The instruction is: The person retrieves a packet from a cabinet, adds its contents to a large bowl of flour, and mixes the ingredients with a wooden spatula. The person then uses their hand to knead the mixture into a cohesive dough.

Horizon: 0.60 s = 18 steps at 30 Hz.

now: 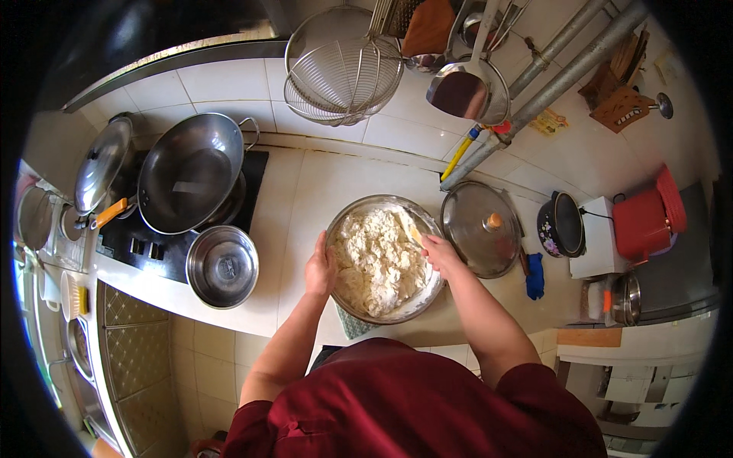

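A wide metal bowl (387,320) stands near the counter's front edge, partly on a green cloth (350,324). Shaggy, lumpy dough (381,257) fills most of it, with white flour smeared on the inner wall. My left hand (320,268) holds the bowl's left rim, its fingers along the outside and thumb at the edge. In my right hand (440,253) is a light-coloured utensil (415,233), perhaps a spatula or scraper, gripped at the bowl's right side. Its far end meets the floury upper right wall; its exact shape is partly hidden by my fingers.
A glass lid (481,229) lies close right of the bowl, beside a knife-like tool with a blue cover (535,276). On the left are an empty steel bowl (222,267) and a wok (192,172) on the stove. Strainers (343,74) hang above; a metal pipe (538,103) slants down behind.
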{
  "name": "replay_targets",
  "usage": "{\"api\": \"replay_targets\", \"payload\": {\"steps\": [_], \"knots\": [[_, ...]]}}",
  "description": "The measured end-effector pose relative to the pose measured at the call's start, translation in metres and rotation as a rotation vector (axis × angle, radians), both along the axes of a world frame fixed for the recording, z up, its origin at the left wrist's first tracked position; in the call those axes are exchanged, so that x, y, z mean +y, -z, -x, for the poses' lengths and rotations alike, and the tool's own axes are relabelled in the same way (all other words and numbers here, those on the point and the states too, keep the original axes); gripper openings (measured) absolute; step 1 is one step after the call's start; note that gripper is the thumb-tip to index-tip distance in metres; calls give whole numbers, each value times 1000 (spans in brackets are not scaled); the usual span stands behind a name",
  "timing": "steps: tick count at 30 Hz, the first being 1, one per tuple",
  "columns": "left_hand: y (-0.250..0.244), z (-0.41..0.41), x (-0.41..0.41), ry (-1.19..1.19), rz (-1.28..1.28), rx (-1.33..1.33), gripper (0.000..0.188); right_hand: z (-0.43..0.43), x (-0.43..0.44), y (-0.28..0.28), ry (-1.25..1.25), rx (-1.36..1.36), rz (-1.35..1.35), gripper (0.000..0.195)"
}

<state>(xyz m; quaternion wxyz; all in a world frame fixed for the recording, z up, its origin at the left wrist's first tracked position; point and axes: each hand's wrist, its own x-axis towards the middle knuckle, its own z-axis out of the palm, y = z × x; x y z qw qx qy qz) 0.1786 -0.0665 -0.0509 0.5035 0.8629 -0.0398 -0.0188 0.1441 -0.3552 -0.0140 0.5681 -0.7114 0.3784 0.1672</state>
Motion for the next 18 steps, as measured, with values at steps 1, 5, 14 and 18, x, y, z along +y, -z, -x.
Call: {"api": "replay_targets", "payload": {"steps": [1, 5, 14, 18], "knots": [[-4, -1, -1, 12, -10, 29, 42, -12, -3, 8, -134, -75, 80, 34], [-4, -2, -5, -2, -20, 28, 40, -51, 13, 18, -531, -301, 314, 32], [14, -2, -10, -169, 299, 131, 36, 16, 75, -63, -1013, -460, 812, 29], [14, 22, -15, -198, 293, 33, 38, 79, 44, -48, -913, -371, 756, 29]]}}
